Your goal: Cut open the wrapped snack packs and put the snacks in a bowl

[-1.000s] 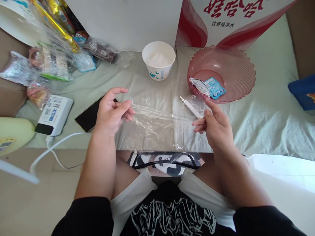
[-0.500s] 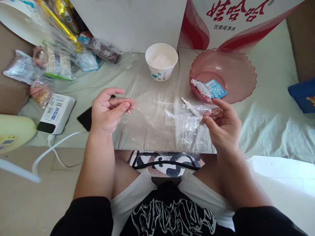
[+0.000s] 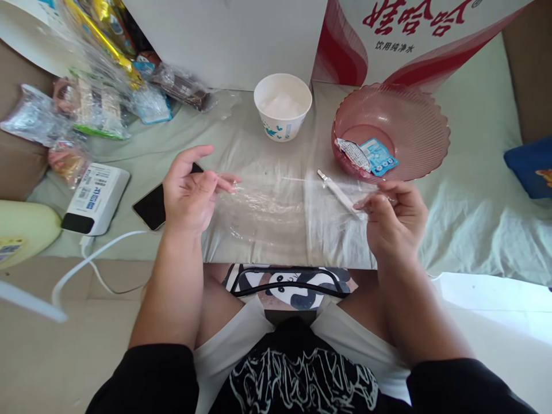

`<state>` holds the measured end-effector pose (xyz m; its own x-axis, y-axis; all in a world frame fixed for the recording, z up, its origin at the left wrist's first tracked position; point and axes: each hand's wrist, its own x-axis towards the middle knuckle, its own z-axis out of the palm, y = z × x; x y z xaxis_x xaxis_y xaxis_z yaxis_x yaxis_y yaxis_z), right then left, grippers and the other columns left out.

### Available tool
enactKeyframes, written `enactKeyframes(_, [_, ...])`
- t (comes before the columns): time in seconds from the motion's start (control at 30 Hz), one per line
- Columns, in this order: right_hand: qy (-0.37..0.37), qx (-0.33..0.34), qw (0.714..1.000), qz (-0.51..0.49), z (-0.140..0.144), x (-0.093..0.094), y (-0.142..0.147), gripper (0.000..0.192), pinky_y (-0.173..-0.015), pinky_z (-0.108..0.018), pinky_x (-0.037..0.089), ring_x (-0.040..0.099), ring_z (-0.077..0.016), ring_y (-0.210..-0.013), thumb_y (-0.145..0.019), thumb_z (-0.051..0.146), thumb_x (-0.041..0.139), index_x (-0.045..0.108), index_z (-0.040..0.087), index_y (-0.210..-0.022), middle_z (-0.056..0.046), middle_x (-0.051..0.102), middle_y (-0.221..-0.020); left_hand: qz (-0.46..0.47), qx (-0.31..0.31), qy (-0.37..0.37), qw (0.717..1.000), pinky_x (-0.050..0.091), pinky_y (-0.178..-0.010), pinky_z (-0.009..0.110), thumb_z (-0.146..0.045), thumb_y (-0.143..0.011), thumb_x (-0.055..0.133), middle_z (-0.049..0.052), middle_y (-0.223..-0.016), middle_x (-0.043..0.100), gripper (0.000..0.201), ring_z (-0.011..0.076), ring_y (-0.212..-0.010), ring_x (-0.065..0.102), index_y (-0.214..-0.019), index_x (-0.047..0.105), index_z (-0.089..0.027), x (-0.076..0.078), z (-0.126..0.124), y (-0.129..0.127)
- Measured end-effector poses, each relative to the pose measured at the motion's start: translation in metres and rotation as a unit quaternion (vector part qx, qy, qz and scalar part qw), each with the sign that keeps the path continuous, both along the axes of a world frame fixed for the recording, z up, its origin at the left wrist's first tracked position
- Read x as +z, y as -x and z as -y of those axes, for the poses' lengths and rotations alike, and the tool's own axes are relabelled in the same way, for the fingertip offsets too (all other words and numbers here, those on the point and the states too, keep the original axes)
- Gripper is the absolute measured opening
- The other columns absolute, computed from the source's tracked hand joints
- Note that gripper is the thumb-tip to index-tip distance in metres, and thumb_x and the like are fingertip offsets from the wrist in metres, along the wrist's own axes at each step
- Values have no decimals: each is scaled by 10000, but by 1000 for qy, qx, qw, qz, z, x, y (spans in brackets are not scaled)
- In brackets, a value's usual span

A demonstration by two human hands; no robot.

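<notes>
Your table (image 3: 452,230), draped in a pale cloth, carries a red-and-white box (image 3: 409,40) along its far edge, with a pink bowl (image 3: 425,129) and a paper cup (image 3: 282,106) in front of it. A clear plastic sheet (image 3: 267,213) lies stretched near the near edge between your hands. Your left hand (image 3: 190,192) holds its left end, fingers loosely spread. Your right hand (image 3: 394,218) pinches its right end, fingers pressed together, beside a thin white stick (image 3: 338,192).
</notes>
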<state>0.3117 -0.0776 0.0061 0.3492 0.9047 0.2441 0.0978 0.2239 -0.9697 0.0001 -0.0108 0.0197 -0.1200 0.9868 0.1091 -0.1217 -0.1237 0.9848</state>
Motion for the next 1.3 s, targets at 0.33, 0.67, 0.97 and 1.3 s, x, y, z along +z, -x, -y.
enactKeyframes(0.33, [-6, -26, 998, 51, -4, -9, -2, 365, -861, -423, 583, 708, -228, -889, -821, 453, 826, 651, 275, -1088, 3, 640, -831, -2, 10, 35, 999, 606, -762, 275, -393, -659, 962, -49, -685, 788, 498, 170, -746, 786, -1050, 687, -251, 1, -1, -4])
enactKeyframes(0.67, [8, -46, 999, 21, -7, -6, 3, 358, -609, -279, 582, 615, -99, -611, -854, 496, 771, 567, 290, -1063, 35, 588, -910, 43, -13, 19, 999, 618, -599, 219, -332, -598, 1010, -61, -769, 822, 528, 131, -676, 764, -1051, 744, -277, 0, -5, -6])
enactKeyframes(0.97, [-50, -96, 988, 113, -8, -5, -3, 233, -808, -339, 560, 627, -135, -736, -825, 356, 800, 650, 254, -971, -3, 696, -901, -23, 55, 34, 998, 430, -460, 223, -283, -650, 950, -72, -740, 810, 445, 95, -551, 653, -1034, 729, -248, -1, -8, -7])
enactKeyframes(1.3, [-11, -67, 997, -40, -10, -6, -5, 279, -495, -240, 507, 521, -83, -486, -831, 401, 799, 596, 279, -977, 86, 475, -685, -9, 32, 44, 998, 478, -514, 208, -229, -688, 937, -101, -698, 790, 354, 82, -578, 691, -965, 717, -234, 4, -5, -8])
